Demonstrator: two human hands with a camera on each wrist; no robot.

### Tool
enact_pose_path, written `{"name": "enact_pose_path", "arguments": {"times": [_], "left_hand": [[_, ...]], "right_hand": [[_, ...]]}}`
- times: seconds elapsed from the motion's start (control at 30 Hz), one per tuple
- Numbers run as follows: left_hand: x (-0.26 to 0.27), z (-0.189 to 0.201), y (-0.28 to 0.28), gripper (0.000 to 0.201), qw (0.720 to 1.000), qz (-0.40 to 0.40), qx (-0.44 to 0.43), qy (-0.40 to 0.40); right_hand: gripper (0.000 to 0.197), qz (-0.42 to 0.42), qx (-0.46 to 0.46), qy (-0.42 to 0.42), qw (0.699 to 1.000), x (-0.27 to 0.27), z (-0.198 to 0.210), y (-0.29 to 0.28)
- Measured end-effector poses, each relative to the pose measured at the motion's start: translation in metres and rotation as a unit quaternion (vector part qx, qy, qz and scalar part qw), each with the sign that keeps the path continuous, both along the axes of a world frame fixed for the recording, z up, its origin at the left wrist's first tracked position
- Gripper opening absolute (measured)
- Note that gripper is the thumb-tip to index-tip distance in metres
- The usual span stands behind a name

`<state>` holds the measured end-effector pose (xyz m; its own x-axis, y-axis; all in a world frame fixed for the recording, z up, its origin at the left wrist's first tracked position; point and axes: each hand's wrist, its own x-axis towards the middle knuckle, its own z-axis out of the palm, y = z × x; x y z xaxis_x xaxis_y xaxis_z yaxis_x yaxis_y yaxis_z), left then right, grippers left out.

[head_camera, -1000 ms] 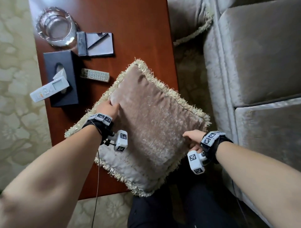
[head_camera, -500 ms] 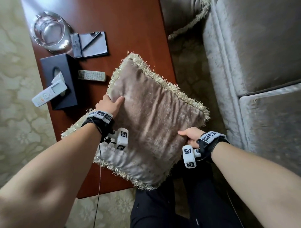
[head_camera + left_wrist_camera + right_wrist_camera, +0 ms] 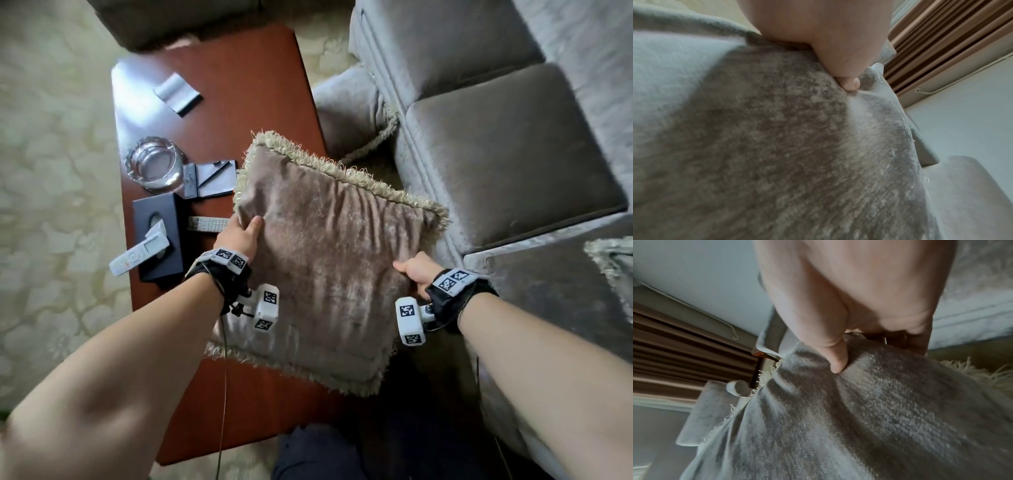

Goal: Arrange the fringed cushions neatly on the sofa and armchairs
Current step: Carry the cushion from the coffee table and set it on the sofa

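Note:
A taupe velvet fringed cushion (image 3: 329, 260) is held above the red-brown coffee table (image 3: 239, 85), tilted toward the sofa. My left hand (image 3: 239, 236) grips its left edge, thumb on top, as the left wrist view shows with the thumb (image 3: 849, 81) dug into the cushion (image 3: 777, 146). My right hand (image 3: 414, 270) grips the right edge; its thumb (image 3: 836, 363) presses into the fabric (image 3: 859, 418). A second fringed cushion (image 3: 352, 116) lies on the floor against the grey sofa (image 3: 507, 164). A third cushion's corner (image 3: 613, 263) shows on the sofa seat at right.
On the table lie a glass ashtray (image 3: 154, 164), a black tissue box (image 3: 157, 236), two remotes (image 3: 137, 257) (image 3: 207, 224), a notepad with pen (image 3: 215, 178) and a grey card (image 3: 178, 92). An armchair (image 3: 178, 20) stands beyond the table. Patterned carpet (image 3: 51, 171) lies left.
Both hands have lifted the cushion off the table and swung it rightward toward the sofa. My view has tilted up, bringing the far armchair and more sofa into sight.

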<state>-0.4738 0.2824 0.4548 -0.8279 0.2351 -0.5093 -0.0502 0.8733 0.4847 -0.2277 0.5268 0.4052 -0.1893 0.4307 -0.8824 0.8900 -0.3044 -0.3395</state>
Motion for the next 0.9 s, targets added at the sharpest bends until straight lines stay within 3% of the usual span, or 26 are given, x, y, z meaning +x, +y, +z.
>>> {"name": "enact_pose_path", "arguments": {"times": [0.07,0.17,0.37,0.47,0.53,0.6,0.77,0.9], "left_hand": [[0.003,0.031,0.018,0.046,1.000,-0.006,0.016,0.014],[0.007,0.079,0.049,0.049,0.999,-0.009,0.015,0.043],[0.023,0.160,0.114,0.044,0.991,-0.009,0.074,0.114],[0.037,0.188,0.149,0.045,0.987,0.000,0.086,0.136],[0.050,0.203,0.178,0.045,0.985,0.009,0.098,0.145],[0.065,0.212,0.206,0.046,0.983,0.018,0.106,0.146],[0.101,0.214,0.269,0.043,0.981,0.028,0.123,0.146],[0.120,0.210,0.316,0.043,0.983,0.025,0.121,0.137]], "right_hand": [[0.093,-0.011,0.050,0.025,0.998,-0.003,0.031,0.021],[0.106,-0.007,0.080,0.064,0.995,-0.001,0.065,0.063],[0.097,-0.020,0.126,0.157,0.979,0.015,0.107,0.173],[0.079,-0.041,0.125,0.192,0.973,0.022,0.190,0.187],[0.054,-0.064,0.124,0.219,0.966,0.031,0.219,0.209],[0.048,-0.087,0.122,0.236,0.960,0.042,0.223,0.236],[0.054,-0.117,0.126,0.253,0.952,0.078,0.232,0.298],[0.073,-0.134,0.108,0.261,0.950,0.110,0.234,0.339]]}}
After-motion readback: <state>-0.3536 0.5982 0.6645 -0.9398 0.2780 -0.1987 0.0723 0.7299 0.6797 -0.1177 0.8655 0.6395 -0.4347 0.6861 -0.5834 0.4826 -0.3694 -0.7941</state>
